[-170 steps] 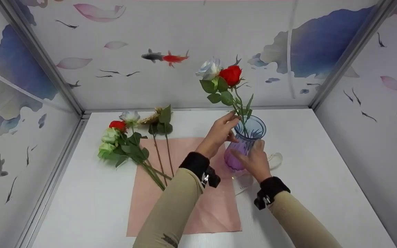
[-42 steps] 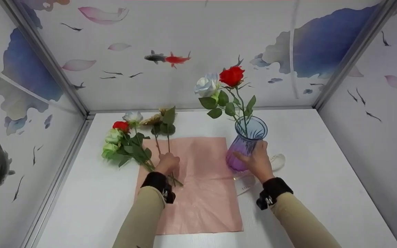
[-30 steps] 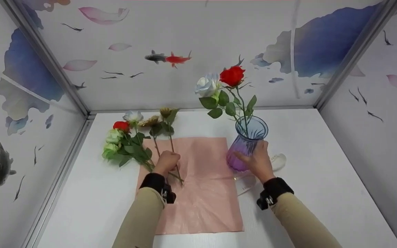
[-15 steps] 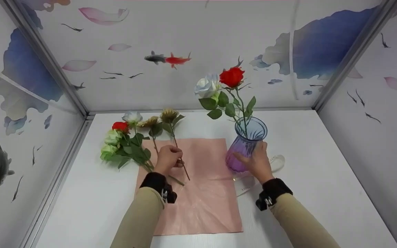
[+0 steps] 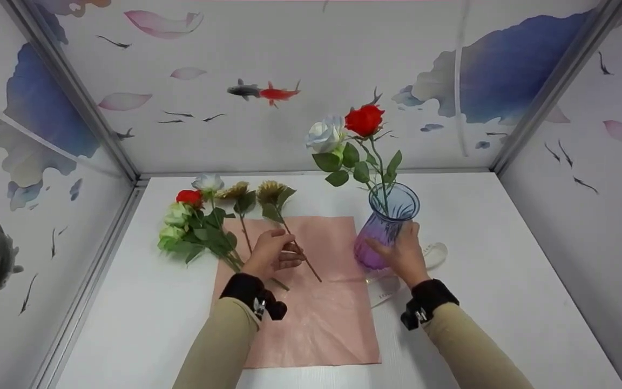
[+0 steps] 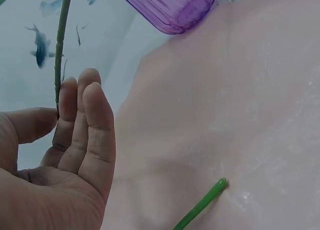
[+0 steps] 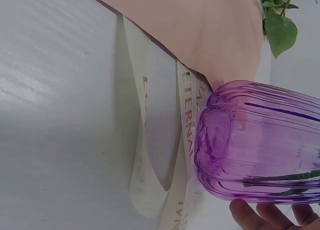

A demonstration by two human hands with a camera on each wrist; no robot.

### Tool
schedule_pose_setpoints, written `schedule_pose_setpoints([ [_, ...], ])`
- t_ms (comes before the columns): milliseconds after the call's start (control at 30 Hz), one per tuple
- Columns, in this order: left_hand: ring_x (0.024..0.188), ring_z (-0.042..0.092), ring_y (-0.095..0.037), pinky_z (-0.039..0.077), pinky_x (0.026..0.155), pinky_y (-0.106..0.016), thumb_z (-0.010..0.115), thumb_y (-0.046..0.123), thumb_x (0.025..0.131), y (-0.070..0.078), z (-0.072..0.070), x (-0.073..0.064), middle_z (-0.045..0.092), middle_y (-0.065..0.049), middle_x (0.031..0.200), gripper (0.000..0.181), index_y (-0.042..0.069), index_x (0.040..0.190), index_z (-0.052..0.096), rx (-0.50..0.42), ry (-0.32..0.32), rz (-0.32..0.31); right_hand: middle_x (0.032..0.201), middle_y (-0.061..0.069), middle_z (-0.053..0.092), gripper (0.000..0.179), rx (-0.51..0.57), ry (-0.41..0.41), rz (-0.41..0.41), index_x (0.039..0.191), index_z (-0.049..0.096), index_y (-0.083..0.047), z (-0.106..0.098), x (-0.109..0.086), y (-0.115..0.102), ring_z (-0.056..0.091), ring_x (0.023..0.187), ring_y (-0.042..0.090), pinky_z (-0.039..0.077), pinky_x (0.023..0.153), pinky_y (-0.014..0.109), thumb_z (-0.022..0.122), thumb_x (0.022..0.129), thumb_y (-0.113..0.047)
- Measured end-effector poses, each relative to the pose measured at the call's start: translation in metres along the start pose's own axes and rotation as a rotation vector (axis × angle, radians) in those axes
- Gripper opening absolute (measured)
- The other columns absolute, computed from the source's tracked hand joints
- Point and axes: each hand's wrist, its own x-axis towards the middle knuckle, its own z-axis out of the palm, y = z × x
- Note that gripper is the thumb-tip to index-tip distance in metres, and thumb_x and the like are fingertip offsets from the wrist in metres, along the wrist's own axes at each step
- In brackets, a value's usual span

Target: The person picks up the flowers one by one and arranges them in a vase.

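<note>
My left hand (image 5: 272, 255) pinches the thin stem of a yellow-brown sunflower (image 5: 271, 192) between thumb and fingers, over the pink sheet. Its stem (image 6: 61, 45) rises past the fingertips in the left wrist view, and the other fingers are loosely extended. My right hand (image 5: 405, 254) grips the side of a ribbed glass vase (image 5: 374, 243), blue above and purple below; only some fingertips (image 7: 245, 212) show in the right wrist view. A red rose (image 5: 364, 120) and a pale blue-white rose (image 5: 325, 134) stand in the vase, leaning left.
Left of my left hand lie green roses (image 5: 173, 227), a red rose (image 5: 189, 198), a white rose (image 5: 208, 183) and a second yellow-brown flower (image 5: 234, 190). Pink wrapping sheet (image 5: 316, 324) covers the table's middle. Lettered ribbon (image 5: 435, 255) lies by the vase.
My left hand left the vase's stems, moved left and took one sunflower by its stem. That flower has since shifted right, its lower end swinging rightward. My right hand stays on the vase.
</note>
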Motion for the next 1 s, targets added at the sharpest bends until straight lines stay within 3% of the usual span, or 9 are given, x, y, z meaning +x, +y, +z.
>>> schedule_pose_setpoints([
  [200, 0.076, 0.075, -0.030, 0.062, 0.081, -0.044, 0.052, 0.017, 0.104, -0.004, 0.000, -0.003, 0.071, -0.015, 0.082, 0.056, 0.007, 0.155, 0.033, -0.027, -0.051, -0.023, 0.139, 0.029, 0.033, 0.114, 0.007, -0.005, 0.012, 0.156, 0.014, 0.002, 0.001, 0.000, 0.000, 0.048, 0.131, 0.048, 0.041, 0.111, 0.058, 0.084, 0.082, -0.050],
  [433, 0.085, 0.076, -0.032, 0.058, 0.090, -0.049, 0.046, 0.022, 0.108, -0.007, -0.001, -0.004, 0.074, -0.021, 0.098, 0.057, 0.010, 0.159, 0.024, -0.029, -0.074, -0.039, 0.144, 0.028, 0.035, 0.115, 0.022, -0.008, 0.021, 0.158, 0.013, 0.000, 0.001, 0.001, 0.002, 0.045, 0.136, 0.045, 0.038, 0.113, 0.057, 0.084, 0.082, -0.050],
  [533, 0.086, 0.075, -0.029, 0.060, 0.085, -0.044, 0.047, 0.021, 0.109, -0.008, 0.000, -0.005, 0.072, -0.018, 0.102, 0.049, 0.005, 0.153, 0.033, -0.033, -0.078, -0.016, 0.148, 0.029, 0.037, 0.115, 0.043, -0.009, 0.020, 0.159, 0.012, -0.001, 0.001, 0.001, 0.003, 0.043, 0.139, 0.045, 0.036, 0.115, 0.058, 0.084, 0.083, -0.049],
  [633, 0.085, 0.070, -0.023, 0.058, 0.077, -0.035, 0.051, 0.021, 0.108, -0.009, 0.001, -0.006, 0.068, -0.012, 0.101, 0.033, 0.002, 0.135, 0.051, -0.018, -0.076, 0.021, 0.149, 0.029, 0.041, 0.113, 0.064, -0.005, 0.006, 0.158, 0.014, -0.001, 0.000, 0.001, 0.003, 0.044, 0.139, 0.045, 0.036, 0.115, 0.058, 0.085, 0.083, -0.047],
  [733, 0.084, 0.063, -0.021, 0.053, 0.073, -0.031, 0.055, 0.020, 0.107, -0.010, 0.003, -0.006, 0.064, -0.009, 0.099, 0.024, 0.002, 0.123, 0.059, -0.005, -0.074, 0.054, 0.149, 0.028, 0.045, 0.110, 0.080, 0.001, -0.013, 0.158, 0.015, -0.003, -0.001, 0.002, 0.003, 0.047, 0.138, 0.043, 0.037, 0.115, 0.057, 0.085, 0.083, -0.044],
  [1000, 0.082, 0.066, -0.020, 0.056, 0.075, -0.032, 0.060, 0.013, 0.105, -0.010, 0.010, -0.010, 0.064, -0.009, 0.096, 0.031, -0.004, 0.129, 0.055, -0.064, -0.055, 0.142, 0.148, 0.029, 0.046, 0.112, 0.057, 0.000, -0.030, 0.158, 0.014, -0.002, -0.001, 0.003, 0.002, 0.048, 0.137, 0.044, 0.038, 0.114, 0.056, 0.087, 0.082, -0.041],
])
